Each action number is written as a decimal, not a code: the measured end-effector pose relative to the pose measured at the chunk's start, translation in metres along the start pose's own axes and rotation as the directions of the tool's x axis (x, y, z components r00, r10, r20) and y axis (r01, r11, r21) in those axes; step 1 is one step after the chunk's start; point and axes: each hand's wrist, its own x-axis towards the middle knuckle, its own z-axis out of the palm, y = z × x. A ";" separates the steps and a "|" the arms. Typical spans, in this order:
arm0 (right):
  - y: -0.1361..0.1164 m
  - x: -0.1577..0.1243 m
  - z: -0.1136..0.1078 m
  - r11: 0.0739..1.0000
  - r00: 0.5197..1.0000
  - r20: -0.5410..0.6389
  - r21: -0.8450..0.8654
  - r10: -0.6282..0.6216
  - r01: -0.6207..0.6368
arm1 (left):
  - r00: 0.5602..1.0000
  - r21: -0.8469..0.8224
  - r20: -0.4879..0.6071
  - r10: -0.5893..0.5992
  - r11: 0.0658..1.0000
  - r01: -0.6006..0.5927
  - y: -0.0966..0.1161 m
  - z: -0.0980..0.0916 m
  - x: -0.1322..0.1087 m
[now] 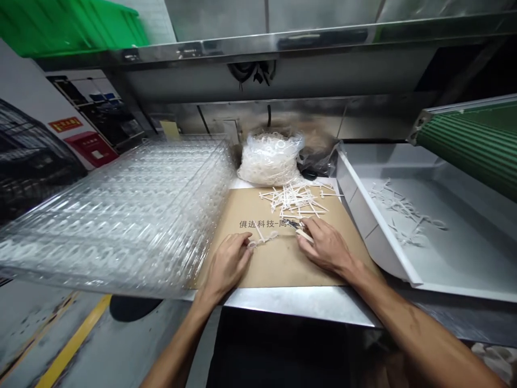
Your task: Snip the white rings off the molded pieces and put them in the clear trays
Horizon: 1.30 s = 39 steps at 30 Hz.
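On a brown cardboard sheet (pixel 258 272), my left hand (pixel 229 261) pinches the left end of a small white plastic part (pixel 264 238) with a thin stem and pale rings. My right hand (pixel 323 243) is closed on a slim tool with a pale handle (pixel 304 235), whose dark metal tip points up and left. Just beyond my right hand lies a pile of white plastic sticks (pixel 294 199). Behind the pile stands a clear bag (pixel 272 156) full of white rings.
Stacked clear plastic trays (pixel 121 210) fill the left side. A grey bin (pixel 379 231) holding several white parts stands at the right, beside a green ribbed belt (pixel 472 140). A metal shelf edge (pixel 242 42) with a green crate (pixel 76 27) crosses above.
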 end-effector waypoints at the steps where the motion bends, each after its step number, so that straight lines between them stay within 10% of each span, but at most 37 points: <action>1: -0.001 0.000 0.001 1.000 1.000 0.001 0.004 -0.003 0.003 | 1.000 0.013 -0.015 -0.011 1.000 0.011 0.000 0.000 0.000; 22: -0.008 -0.005 -0.001 0.994 0.999 -0.014 0.100 -0.048 0.049 | 0.998 0.038 0.064 -0.014 0.999 0.012 0.004 -0.005 -0.004; 32: -0.044 -0.011 -0.021 0.733 0.961 0.276 0.647 0.031 -0.210 | 0.928 -0.197 -0.354 -0.116 0.979 0.047 0.027 -0.001 0.001; 39: -0.052 -0.012 -0.028 0.597 0.902 0.430 0.734 -0.039 -0.324 | 0.900 -0.209 -0.434 -0.038 0.976 -0.060 0.034 0.013 -0.001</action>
